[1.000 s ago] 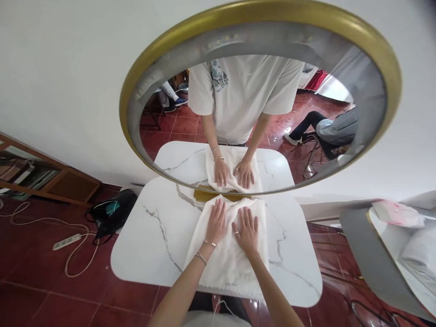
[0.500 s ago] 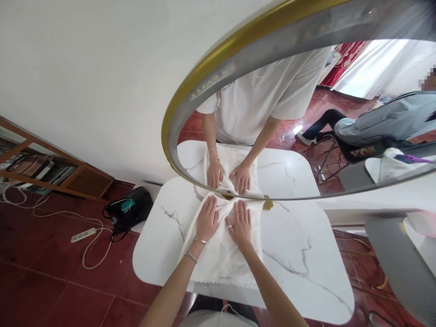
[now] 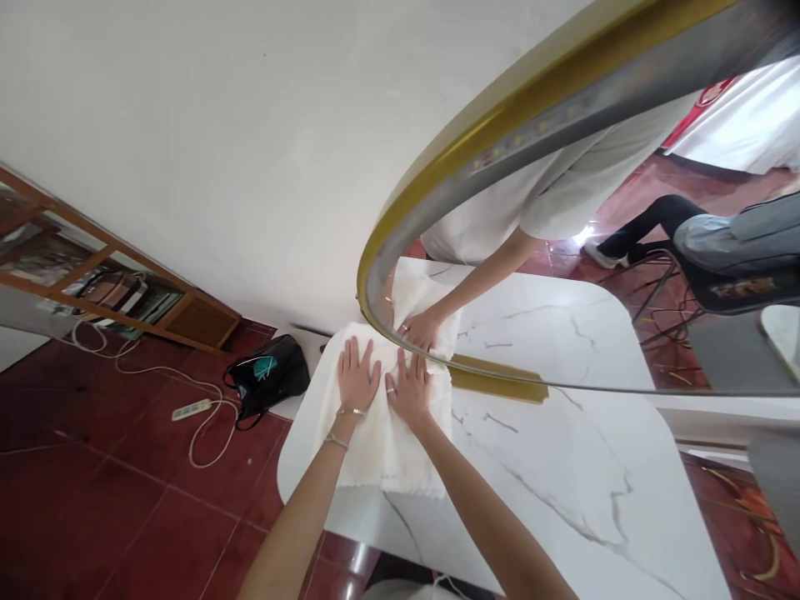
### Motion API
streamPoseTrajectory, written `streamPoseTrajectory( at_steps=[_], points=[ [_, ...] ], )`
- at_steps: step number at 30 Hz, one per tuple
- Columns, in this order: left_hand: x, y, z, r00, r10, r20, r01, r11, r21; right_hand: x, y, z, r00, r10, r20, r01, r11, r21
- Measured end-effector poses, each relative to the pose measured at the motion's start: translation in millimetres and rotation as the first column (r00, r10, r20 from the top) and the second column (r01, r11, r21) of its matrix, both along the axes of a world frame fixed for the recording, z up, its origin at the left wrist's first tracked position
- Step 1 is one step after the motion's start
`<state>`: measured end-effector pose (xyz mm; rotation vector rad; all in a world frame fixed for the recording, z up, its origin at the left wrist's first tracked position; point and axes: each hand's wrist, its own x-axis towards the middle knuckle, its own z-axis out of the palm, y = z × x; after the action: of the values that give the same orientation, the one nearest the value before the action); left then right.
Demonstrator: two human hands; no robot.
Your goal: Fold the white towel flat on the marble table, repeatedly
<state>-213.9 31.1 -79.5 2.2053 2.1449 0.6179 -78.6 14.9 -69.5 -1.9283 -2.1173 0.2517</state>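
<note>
A white cloth [image 3: 412, 467] with a scalloped edge lies on the left part of the marbled white table [image 3: 550, 467], with a crease running down its middle. Pressed flat on its upper left is my left hand [image 3: 357, 377], fingers spread, a bracelet and band at the wrist. My right hand [image 3: 409, 390], wearing a ring, lies palm down on the cloth just to the right, close under the mirror's lower edge. Neither hand grips anything. The cloth's far edge is partly hidden behind the mirror rim.
A gold-framed mirror [image 3: 400, 225] leans over the table's back, reflecting my arm and a seated person. Its gold base [image 3: 500, 380] rests on the tabletop. Left on the floor are a black bag [image 3: 268, 379], a power strip [image 3: 191, 409] with cables and a wooden cabinet [image 3: 200, 321].
Both hands and the cloth have slid left along the table, baring more of the gold base. The bunched fold between my hands has flattened. My view has turned left.
</note>
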Motion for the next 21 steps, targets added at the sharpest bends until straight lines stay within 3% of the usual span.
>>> streamPoseTrajectory(
  at_steps=[2, 5, 8, 10, 14, 17, 21],
  points=[
    [-3, 25, 1.1, 1.000, 0.009, 0.016, -0.009, 1.000, -0.023, -11, 21, 3.3, 0.999, -0.046, 0.007, 0.047, 0.997, -0.062],
    [-12, 52, 4.7, 0.999, 0.027, 0.038, -0.025, 0.998, -0.056, -20, 53, 6.4, 1.000, -0.006, -0.002, 0.006, 0.993, -0.116],
    [-27, 59, 7.0, 0.996, 0.084, 0.044, -0.081, 0.994, -0.068, -24, 75, 7.4, 0.993, 0.114, -0.031, -0.117, 0.986, -0.116],
    [-40, 50, 7.1, 0.990, 0.133, 0.044, -0.131, 0.990, -0.060, -26, 78, 8.2, 0.976, 0.213, -0.044, -0.217, 0.971, -0.103],
    [-62, -7, 8.2, 0.976, 0.213, 0.053, -0.211, 0.977, -0.028, -33, 47, 12.7, 0.900, 0.431, -0.058, -0.434, 0.900, -0.044],
    [-67, -79, 11.0, 0.961, 0.275, 0.023, -0.275, 0.961, -0.007, -34, -7, 17.5, 0.793, 0.604, -0.087, -0.604, 0.796, 0.020],
    [-53, -176, 13.8, 0.936, 0.352, -0.021, -0.350, 0.935, 0.062, -19, -91, 28.2, 0.645, 0.744, -0.175, -0.756, 0.655, -0.002]
  ],
)
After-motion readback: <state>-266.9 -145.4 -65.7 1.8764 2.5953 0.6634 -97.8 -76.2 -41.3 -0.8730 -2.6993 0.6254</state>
